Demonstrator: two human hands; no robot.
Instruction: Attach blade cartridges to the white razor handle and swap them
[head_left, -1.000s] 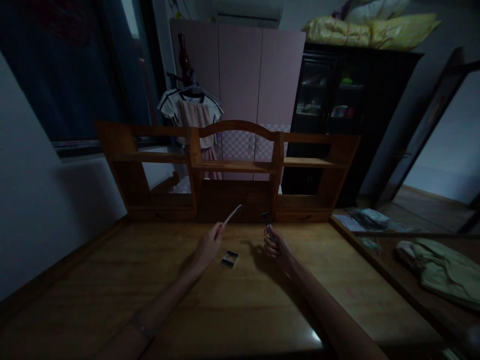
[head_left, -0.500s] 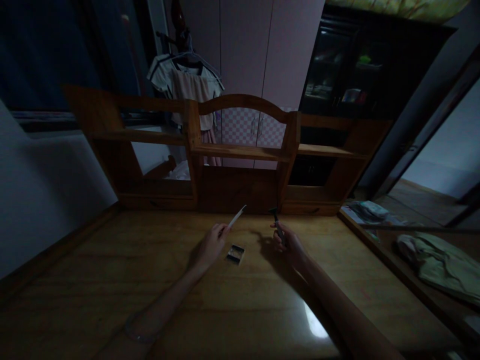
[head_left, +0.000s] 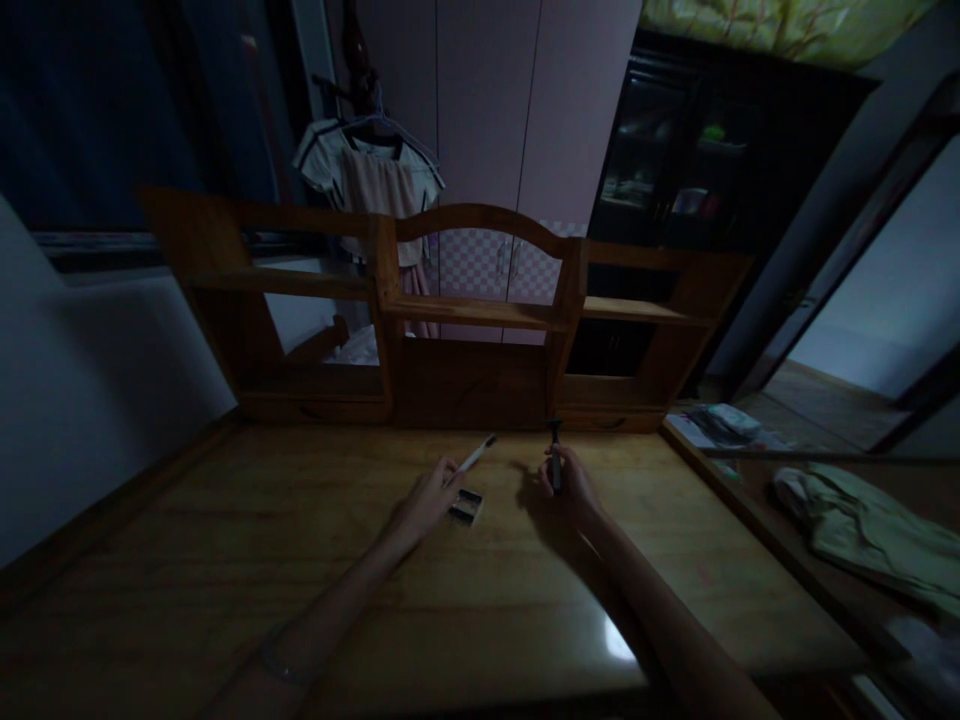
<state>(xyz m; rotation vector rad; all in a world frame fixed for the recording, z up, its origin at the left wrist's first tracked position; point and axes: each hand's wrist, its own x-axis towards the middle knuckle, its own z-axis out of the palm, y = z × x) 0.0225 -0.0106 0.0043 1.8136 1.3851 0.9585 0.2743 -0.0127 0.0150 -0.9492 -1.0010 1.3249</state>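
My left hand (head_left: 436, 488) is closed around the handle of a white toothbrush (head_left: 472, 458), whose dark head points up and to the right. In my right hand (head_left: 571, 480) a dark razor (head_left: 556, 470) stands nearly upright, its T-shaped head at the top and my fingers wrapped round the handle. The two tools are apart. A small black-and-clear case (head_left: 466, 507) lies on the wooden desk (head_left: 300, 530) just right of my left hand; its contents are too dim to make out.
A wooden shelf unit (head_left: 480, 312) with small drawers rises along the desk's back edge. To the right, a pale green cloth (head_left: 862, 525) lies on a lower surface, near some plastic-wrapped items (head_left: 731, 422). Clothes (head_left: 375, 180) hang behind the shelves.
The toothbrush has dropped lower and rolled so its dark head shows. The razor has turned more upright. The view has shifted slightly.
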